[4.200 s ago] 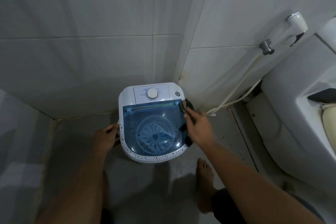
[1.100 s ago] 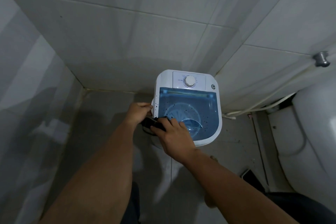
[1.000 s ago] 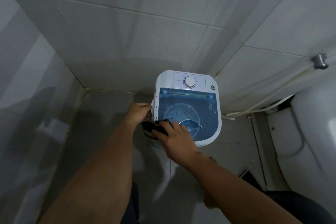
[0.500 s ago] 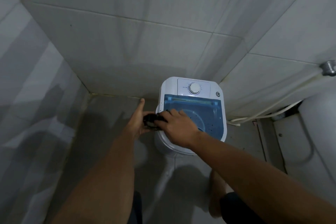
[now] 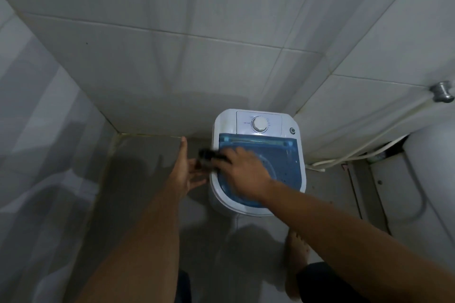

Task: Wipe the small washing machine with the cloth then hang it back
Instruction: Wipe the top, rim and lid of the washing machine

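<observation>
The small washing machine is white with a blue see-through lid and a round dial at its back; it stands on the floor in the tiled corner. My right hand lies across the lid's left side and grips a dark cloth against the machine's upper left edge. My left hand is beside the machine's left side, fingers spread, palm toward the cloth, holding nothing that I can see. The cloth is blurred.
A white hose runs along the right wall down from a metal valve. A white toilet fills the right edge. My bare foot stands just in front of the machine. Tiled walls close in behind and left.
My right hand has slid the cloth up along the machine's left edge toward the back. My left hand has come off the machine's side and opened.
</observation>
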`<state>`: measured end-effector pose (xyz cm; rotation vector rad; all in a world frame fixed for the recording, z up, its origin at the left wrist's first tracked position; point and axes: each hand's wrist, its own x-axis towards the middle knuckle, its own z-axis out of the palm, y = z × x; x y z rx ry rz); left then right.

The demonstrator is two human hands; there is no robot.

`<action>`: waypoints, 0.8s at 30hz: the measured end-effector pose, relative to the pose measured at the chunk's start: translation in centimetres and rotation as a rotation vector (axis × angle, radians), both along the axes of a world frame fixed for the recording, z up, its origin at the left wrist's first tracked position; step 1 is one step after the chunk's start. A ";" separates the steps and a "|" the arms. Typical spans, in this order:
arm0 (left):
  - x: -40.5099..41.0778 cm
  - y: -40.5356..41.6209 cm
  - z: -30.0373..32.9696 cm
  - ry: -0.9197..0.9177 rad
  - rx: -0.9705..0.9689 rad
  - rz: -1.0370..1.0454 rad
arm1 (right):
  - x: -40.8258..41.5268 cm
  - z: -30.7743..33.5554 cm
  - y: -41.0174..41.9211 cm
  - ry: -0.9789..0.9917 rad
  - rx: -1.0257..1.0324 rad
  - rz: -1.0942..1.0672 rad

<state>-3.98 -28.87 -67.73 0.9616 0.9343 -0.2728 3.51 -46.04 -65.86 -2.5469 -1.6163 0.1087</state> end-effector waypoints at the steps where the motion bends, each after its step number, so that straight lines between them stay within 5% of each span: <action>1: 0.0 -0.1 0.2 -0.012 -0.035 -0.003 | -0.8 -0.2 -1.3 0.006 -0.024 0.157; 4: -0.2 -0.2 0.2 -0.016 -0.060 0.009 | 2.2 0.6 -1.7 -0.048 -0.108 0.420; 9: -0.2 -0.2 0.0 0.014 0.011 0.012 | 9.1 2.3 4.3 -0.141 -0.120 -0.216; 11: -0.2 -0.2 0.1 0.013 0.013 0.016 | 8.3 2.0 5.4 -0.132 -0.136 -0.277; 15: -0.1 -0.2 -0.1 0.010 -0.017 0.031 | 2.5 0.0 1.9 -0.032 0.029 -0.115; 20: -0.3 -0.2 -0.1 -0.024 -0.052 -0.014 | -0.5 -0.1 -4.4 0.005 -0.047 0.291; 22: -0.4 -0.2 -0.3 -0.027 -0.036 0.015 | 2.7 0.2 -4.3 -0.053 -0.097 0.257; 24: -0.3 -0.3 -0.4 -0.019 -0.032 0.013 | 6.1 1.0 -2.9 -0.100 -0.073 -0.001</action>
